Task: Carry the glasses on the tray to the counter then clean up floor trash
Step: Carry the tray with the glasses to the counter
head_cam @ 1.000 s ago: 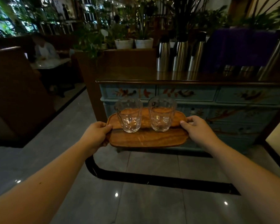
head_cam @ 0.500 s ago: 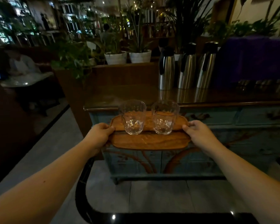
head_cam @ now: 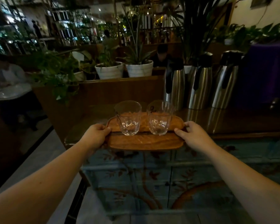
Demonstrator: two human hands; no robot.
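An oval wooden tray [head_cam: 144, 141] is held level over the front edge of the dark wooden counter top [head_cam: 233, 122]. My left hand [head_cam: 95, 135] grips the tray's left end and my right hand [head_cam: 192, 135] grips its right end. Two empty clear glasses stand upright side by side on the tray: the left glass [head_cam: 128, 118] and the right glass [head_cam: 159, 118]. The counter is a blue painted cabinet [head_cam: 152, 178] with drawers and floral patterns. I see no floor trash in this view.
Three steel thermos jugs [head_cam: 199, 84] stand on the counter behind and right of the tray. White plant pots [head_cam: 109, 70] sit on a wooden partition behind. A seated person [head_cam: 8, 76] is at a table on the left. Grey tiled floor [head_cam: 39, 159] lies to the left.
I have come closer to the counter and the tray has risen to counter height, now over its front edge. Both hands keep the same grip and the glasses stay upright.
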